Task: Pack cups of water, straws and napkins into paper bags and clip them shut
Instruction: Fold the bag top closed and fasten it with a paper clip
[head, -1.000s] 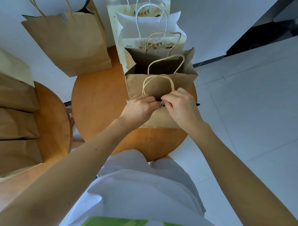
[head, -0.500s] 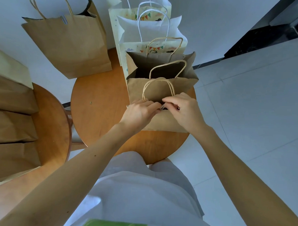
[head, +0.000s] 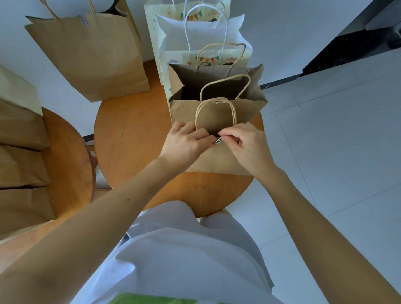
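Paper bags (head: 89,57) crowd round wooden table (head: 132,135) over pale tiled floor (head: 343,145).

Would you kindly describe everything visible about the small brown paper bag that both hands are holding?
The small brown paper bag is plain kraft-looking paper with twisted loop handles, standing upright on the round wooden table. Its top is pressed closed; the left hand pinches the rim, while the right hand holds a silver paper clip at it.
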### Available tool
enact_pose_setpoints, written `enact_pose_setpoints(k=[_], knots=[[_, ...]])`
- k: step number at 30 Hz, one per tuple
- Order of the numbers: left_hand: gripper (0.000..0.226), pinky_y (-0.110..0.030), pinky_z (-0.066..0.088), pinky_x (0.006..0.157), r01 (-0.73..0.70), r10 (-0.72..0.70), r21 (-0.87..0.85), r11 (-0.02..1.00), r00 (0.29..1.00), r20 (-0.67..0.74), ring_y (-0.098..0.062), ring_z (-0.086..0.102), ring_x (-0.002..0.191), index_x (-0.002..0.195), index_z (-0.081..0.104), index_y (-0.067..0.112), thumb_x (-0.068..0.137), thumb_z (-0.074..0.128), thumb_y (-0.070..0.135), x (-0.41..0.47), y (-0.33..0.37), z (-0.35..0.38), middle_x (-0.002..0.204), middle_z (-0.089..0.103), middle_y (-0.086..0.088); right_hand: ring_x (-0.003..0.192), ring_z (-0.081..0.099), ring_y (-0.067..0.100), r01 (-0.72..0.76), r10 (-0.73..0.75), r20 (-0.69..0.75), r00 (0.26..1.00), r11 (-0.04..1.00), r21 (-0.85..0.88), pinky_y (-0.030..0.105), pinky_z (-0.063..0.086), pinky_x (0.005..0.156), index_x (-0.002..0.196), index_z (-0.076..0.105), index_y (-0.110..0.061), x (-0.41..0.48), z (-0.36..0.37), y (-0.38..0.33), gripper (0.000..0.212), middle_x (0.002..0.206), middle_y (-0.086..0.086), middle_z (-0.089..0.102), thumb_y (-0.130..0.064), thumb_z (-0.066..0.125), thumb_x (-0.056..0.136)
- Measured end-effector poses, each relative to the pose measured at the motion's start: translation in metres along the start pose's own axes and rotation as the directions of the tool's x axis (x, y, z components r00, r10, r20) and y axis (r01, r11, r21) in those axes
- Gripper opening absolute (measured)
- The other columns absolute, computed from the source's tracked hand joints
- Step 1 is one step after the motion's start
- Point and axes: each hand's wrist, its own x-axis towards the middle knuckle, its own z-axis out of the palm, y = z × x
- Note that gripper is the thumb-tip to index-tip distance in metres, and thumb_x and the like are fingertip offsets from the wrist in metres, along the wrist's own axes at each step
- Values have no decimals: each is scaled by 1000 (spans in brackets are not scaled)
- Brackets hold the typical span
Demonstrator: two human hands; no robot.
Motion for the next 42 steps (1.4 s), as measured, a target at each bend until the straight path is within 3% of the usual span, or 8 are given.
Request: enact_pose_setpoints(k=[6,15,19,25,30,36,42], knots=[[25,-29,45,56,80,-81,-102,992,997,-6,-25,57,61,82,73,16,90,50,22,1,2,2,72,66,0,74,64,28,-27,27,-52,998,1000,-1,19,44,67,88,72,-1,1,6,-3,12,83,14,70,-7,66,79],[18,-29,42,55,72,-75,-83,994,997,-35,-22,54,59,79,72,18,88,56,20,5,5,2,69,64,3,70,62,27,-13,2,-145,989,997,-77,18,44,67,83,69,0,-2,13,-6,8,78,14,68,-5,66,77],[17,-28,39,55,94,-97,-85,992,995,-24,-22,53,59,80,71,18,87,56,20,6,6,1,69,64,2,71,61,26,-36,25,-138,990,996,-82,9,39,66,85,69,-1,-2,14,-8,9,79,13,68,-6,65,79],[23,-24,31,57,134,-136,-104,986,991,-17,-21,54,59,83,73,16,87,51,22,8,9,-1,71,66,1,72,58,18,-81,76,-149,986,996,-26,5,36,67,86,70,-2,-4,11,-8,10,81,14,68,-7,65,80],[23,-24,36,55,153,-155,-122,981,988,-11,-22,55,59,82,73,15,87,51,22,7,10,-2,71,66,1,75,52,10,-120,117,-178,977,993,-8,6,37,66,88,70,-2,-7,15,-10,11,83,14,68,-7,65,80],[24,-25,38,52,140,-140,-144,980,990,8,-22,55,57,83,73,14,88,50,20,8,10,0,71,65,-1,75,63,25,-46,38,-151,988,998,-49,10,40,71,87,70,-1,-5,11,-5,10,83,14,69,-6,65,79],[25,-25,37,49,123,-120,-172,977,992,23,-22,53,54,79,72,13,88,49,20,14,8,-2,68,64,-1,73,63,26,64,-90,-165,982,986,-153,19,46,72,83,67,1,-4,11,-2,6,79,15,67,-3,66,78]])
